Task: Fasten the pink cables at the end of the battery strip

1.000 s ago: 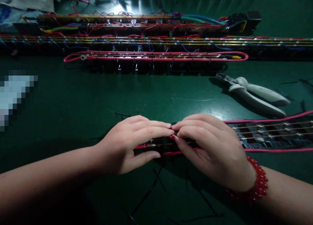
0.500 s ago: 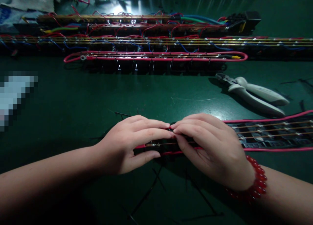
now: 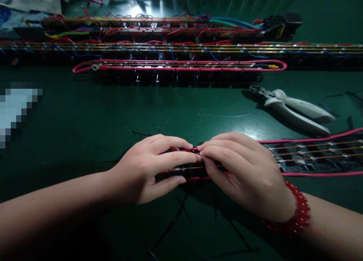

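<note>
A dark strip (image 3: 314, 151) of black parts with copper-coloured rods and shiny solder joints runs right from under my hands, edged by a red cable (image 3: 317, 174). My left hand (image 3: 153, 164) straddles its left end, thumb along the near side and fingers across the far side. My right hand (image 3: 244, 168), with a red bead bracelet (image 3: 302, 210) at the wrist, arches over the strip. Its thumb and fingertips are pinched together beside my left index fingertip. Whatever small piece sits in that pinch is hidden.
White-handled cutting pliers (image 3: 306, 108) lie beyond my right hand. Another strip looped with red cable (image 3: 181, 68) lies farther back, before longer wired strips (image 3: 159, 47). Thin black ties (image 3: 170, 225) are scattered on the green table (image 3: 85, 113). A pixelated patch covers something at the left edge.
My left hand's upper fingertip has bent and drawn back slightly from my right fingertips, showing more red cable beneath. My right hand stays almost still, fingertips pinched.
</note>
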